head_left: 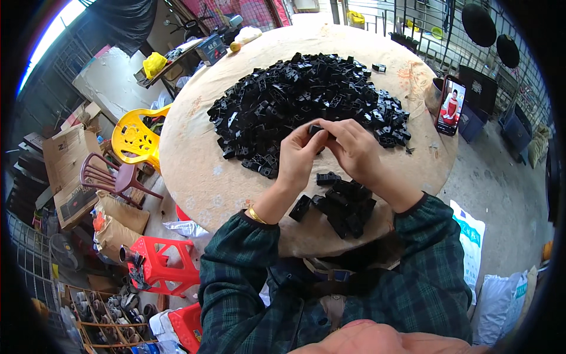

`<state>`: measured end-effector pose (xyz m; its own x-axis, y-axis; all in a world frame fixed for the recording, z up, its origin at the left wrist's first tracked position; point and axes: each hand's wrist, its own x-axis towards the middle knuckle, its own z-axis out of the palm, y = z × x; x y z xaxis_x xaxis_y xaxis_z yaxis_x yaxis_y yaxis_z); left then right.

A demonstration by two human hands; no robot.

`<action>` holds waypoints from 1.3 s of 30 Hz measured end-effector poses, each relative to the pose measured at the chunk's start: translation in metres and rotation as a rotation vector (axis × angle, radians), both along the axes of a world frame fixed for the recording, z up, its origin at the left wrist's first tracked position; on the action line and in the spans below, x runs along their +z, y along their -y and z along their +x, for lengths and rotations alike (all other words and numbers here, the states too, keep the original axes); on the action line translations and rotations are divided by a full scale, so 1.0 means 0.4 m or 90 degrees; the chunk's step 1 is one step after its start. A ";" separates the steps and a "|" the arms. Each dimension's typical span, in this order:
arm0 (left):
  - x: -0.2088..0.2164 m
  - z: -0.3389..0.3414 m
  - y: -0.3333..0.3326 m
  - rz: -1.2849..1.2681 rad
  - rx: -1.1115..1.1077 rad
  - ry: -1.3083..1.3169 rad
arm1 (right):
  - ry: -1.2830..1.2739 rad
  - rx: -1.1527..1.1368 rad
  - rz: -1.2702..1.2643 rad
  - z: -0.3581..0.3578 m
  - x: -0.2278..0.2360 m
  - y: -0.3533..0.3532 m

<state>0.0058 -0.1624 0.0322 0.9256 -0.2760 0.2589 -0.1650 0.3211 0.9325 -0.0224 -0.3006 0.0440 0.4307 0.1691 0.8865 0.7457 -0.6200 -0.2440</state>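
Over the middle of the round table, my left hand and my right hand meet with their fingers closed on one small black plastic part. My fingers cover most of it. Beyond them spreads a big heap of similar black plastic parts. A smaller pile of black parts lies on the cloth between my forearms, close to the table's near edge. One loose part sits apart at the far right of the heap.
A phone stands upright at the table's right edge, by a round container. At the left are a yellow chair, a purple chair and a red stool. White sacks stand on the floor at my right.
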 end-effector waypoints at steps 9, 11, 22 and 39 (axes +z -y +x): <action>0.025 0.011 -0.031 0.417 -0.008 0.253 | -0.110 -0.093 -0.029 0.077 -0.008 0.142; 0.020 -0.008 -0.021 0.495 -0.078 0.314 | -0.296 -0.165 0.221 0.119 -0.036 0.293; -0.002 -0.013 0.013 0.514 -0.358 0.466 | -0.549 -0.251 0.171 0.351 -0.182 0.435; -0.075 0.084 -0.041 0.673 0.145 0.479 | -0.422 -0.099 0.153 0.402 -0.053 0.192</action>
